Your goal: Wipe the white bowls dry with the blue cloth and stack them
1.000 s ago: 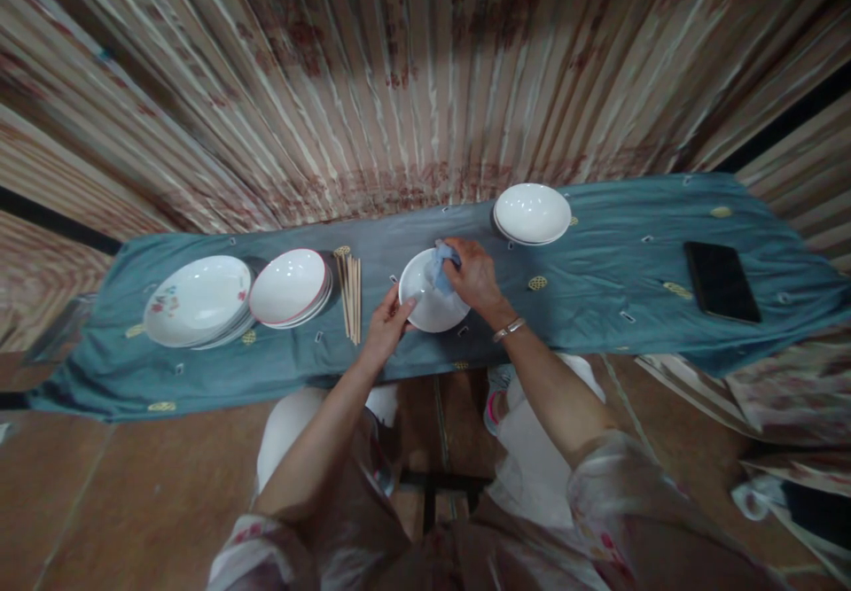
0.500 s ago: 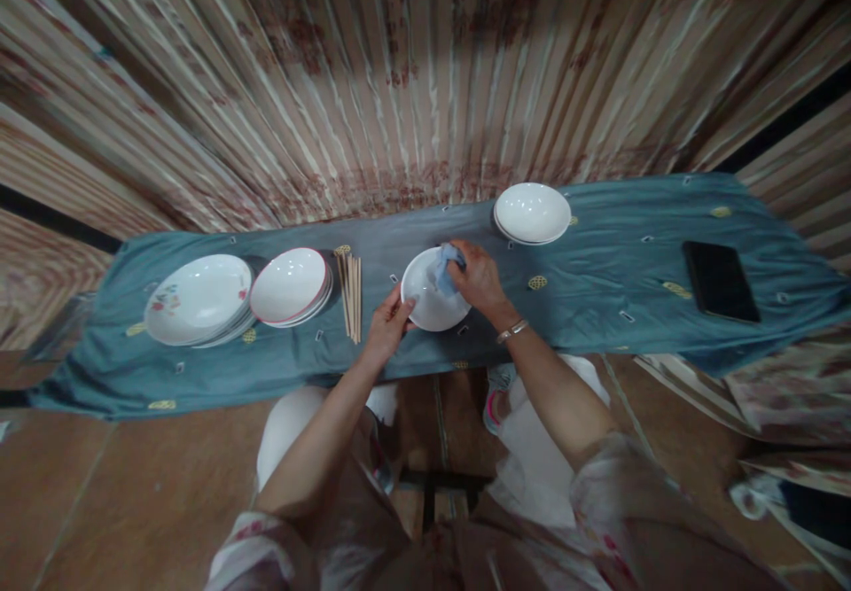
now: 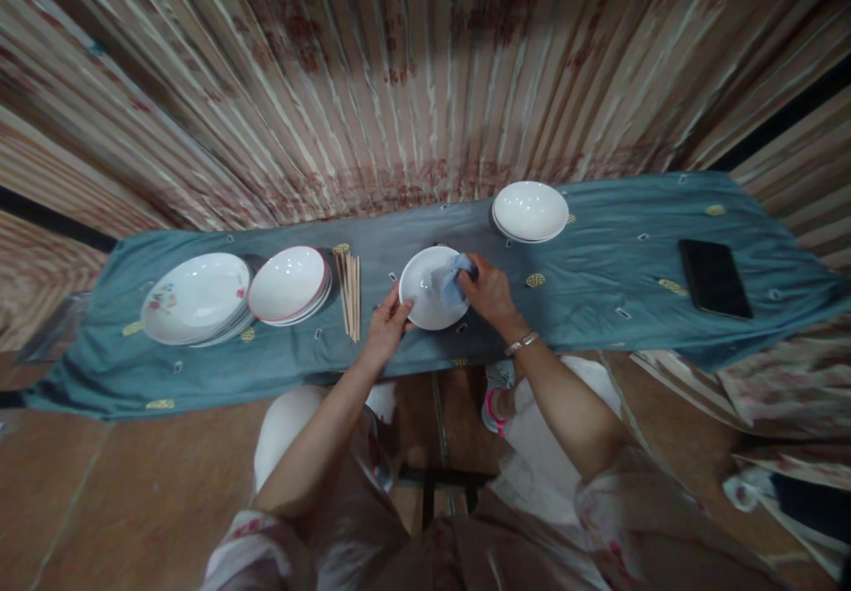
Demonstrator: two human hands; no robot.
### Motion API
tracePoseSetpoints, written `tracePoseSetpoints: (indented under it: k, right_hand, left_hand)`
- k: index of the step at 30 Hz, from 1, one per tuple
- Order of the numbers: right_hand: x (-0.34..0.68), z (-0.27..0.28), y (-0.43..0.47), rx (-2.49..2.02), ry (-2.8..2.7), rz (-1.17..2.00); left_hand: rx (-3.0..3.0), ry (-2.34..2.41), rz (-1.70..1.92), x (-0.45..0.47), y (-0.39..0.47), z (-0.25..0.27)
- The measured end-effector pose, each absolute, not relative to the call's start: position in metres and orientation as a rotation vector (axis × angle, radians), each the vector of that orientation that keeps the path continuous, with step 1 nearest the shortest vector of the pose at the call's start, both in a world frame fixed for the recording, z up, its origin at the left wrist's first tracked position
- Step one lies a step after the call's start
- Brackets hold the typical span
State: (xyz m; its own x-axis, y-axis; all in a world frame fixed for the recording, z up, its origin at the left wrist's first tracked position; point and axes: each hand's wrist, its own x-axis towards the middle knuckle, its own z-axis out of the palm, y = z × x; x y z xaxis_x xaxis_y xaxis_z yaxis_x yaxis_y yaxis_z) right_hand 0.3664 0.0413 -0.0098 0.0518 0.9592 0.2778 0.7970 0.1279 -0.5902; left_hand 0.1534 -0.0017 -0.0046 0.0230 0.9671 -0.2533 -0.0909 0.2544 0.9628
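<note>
A white bowl (image 3: 423,294) rests on the table in front of me. At its left rim my left hand (image 3: 389,321) grips it, thumb over the edge and fingers below. My right hand (image 3: 490,290) is closed on a light blue cloth (image 3: 455,281), which lies against the right inner side of the bowl. The cloth's bunched part under my fingers is partly hidden. Left of the bowl lie several wooden chopsticks (image 3: 349,297), side by side and apart from my hand.
A stack of red-rimmed bowls (image 3: 289,285) and a stack of flower-patterned plates (image 3: 198,300) stand on the left. White stacked bowls (image 3: 530,210) sit at the back right. A flat black object (image 3: 714,278) lies far right on the teal tablecloth (image 3: 598,281). A pleated curtain (image 3: 425,86) hangs behind.
My right hand has slid right and slightly down with the cloth, from the bowl's middle towards its right side. My left hand keeps its hold on the rim.
</note>
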Motion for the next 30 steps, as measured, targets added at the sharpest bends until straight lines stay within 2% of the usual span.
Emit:
tracePoseSetpoints:
  k: [10, 30]
  right_hand:
    - [0.368, -0.004, 0.033, -1.849, -1.746, 0.42]
    - [0.361, 0.004, 0.059, -1.572, -1.87, 0.32]
  left_hand:
    - [0.936, 1.269, 1.065, 0.153, 0.0, -0.005]
    - [0.96, 1.266, 1.055, 0.152, 0.003, 0.001]
